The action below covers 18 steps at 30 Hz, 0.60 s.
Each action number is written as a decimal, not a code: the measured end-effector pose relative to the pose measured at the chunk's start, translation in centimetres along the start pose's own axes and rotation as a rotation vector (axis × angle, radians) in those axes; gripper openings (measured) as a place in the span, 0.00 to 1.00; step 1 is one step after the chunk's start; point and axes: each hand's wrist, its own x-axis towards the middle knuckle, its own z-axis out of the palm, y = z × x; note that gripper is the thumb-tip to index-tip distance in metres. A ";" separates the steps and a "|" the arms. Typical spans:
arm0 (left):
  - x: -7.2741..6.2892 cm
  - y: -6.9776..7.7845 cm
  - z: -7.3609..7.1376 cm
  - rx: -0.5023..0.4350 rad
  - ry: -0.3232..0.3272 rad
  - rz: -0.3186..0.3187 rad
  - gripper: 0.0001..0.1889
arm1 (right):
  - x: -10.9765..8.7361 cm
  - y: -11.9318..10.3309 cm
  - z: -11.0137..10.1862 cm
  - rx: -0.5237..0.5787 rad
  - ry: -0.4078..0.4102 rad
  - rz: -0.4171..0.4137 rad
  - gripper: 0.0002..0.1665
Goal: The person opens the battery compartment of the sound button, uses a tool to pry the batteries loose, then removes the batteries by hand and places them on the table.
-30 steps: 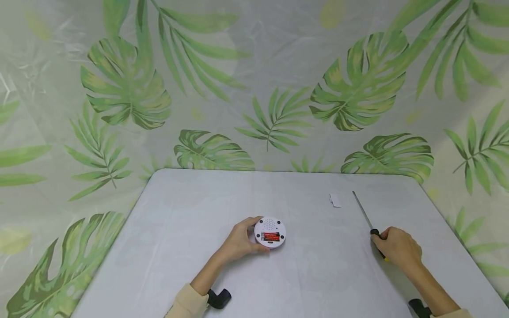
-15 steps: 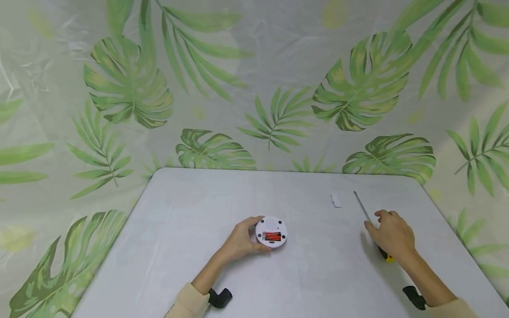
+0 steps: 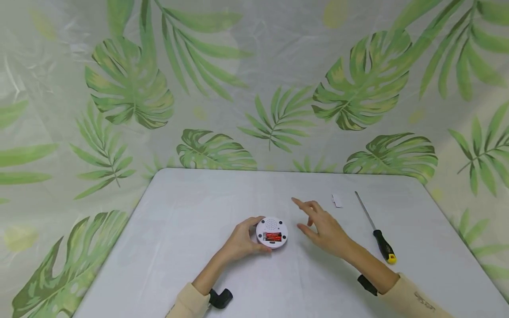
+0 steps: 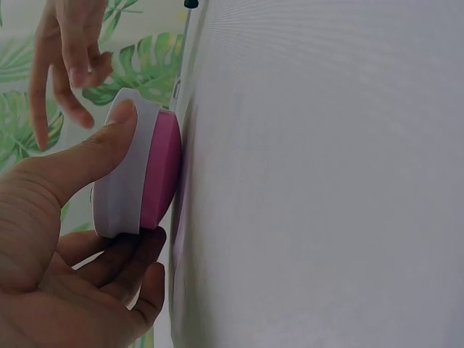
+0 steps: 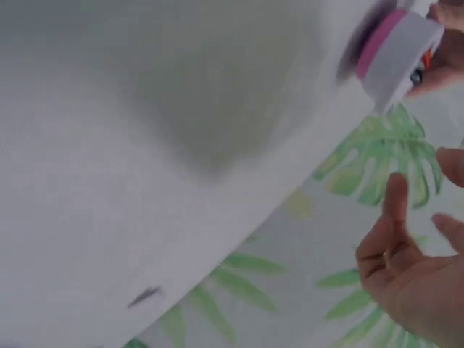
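Observation:
My left hand grips a round white device by its side, thumb at the near edge and fingers at the far one. Its underside faces up, with speaker holes, dark feet and an uncovered compartment holding red batteries. A pink part shows below the white body in the left wrist view, facing the tabletop. My right hand is in the air just right of the device, fingers loosely extended and holding nothing. Farther right lies a screwdriver with a black and yellow handle.
A small white flat piece, like a battery cover, lies behind the right hand, left of the screwdriver's shaft. The white table ends at a leaf-patterned backdrop. Black wrist-worn parts stick out below the forearms.
My right hand has let go of the screwdriver, leaving it on the table, and has moved left toward the device. The left hand keeps its grip on the device in the same spot.

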 end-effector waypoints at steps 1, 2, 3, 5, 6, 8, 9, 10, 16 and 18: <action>0.0 0.0 0.0 -0.004 0.001 0.000 0.48 | 0.2 -0.3 0.5 0.034 -0.033 -0.007 0.40; 0.0 0.0 0.0 -0.004 0.000 0.003 0.48 | 0.4 -0.5 0.9 0.058 -0.058 -0.013 0.38; 0.0 0.0 0.0 -0.004 0.001 0.007 0.48 | 0.5 -0.6 1.3 0.078 -0.079 -0.021 0.35; 0.0 0.1 0.0 -0.004 0.001 0.011 0.48 | 0.6 -0.7 1.9 0.116 -0.110 -0.027 0.29; 0.0 0.1 0.0 -0.005 0.001 0.013 0.48 | 0.7 -0.6 2.2 0.127 -0.117 -0.030 0.27; 0.0 0.2 0.0 -0.005 0.001 0.015 0.48 | 0.8 -0.5 2.6 0.143 -0.118 -0.030 0.21; 0.0 0.3 0.0 -0.005 0.002 0.013 0.48 | 0.7 -0.5 2.8 0.154 -0.115 -0.027 0.18; -0.1 0.4 -0.1 -0.002 0.001 0.010 0.48 | 0.7 -0.4 3.0 0.162 -0.109 -0.024 0.17; -0.1 0.5 -0.2 0.009 0.003 0.000 0.48 | 0.6 -0.4 3.6 0.196 -0.084 -0.011 0.11; -0.1 0.4 -0.2 0.008 0.005 0.001 0.48 | 0.6 -0.5 3.9 0.203 -0.085 -0.005 0.11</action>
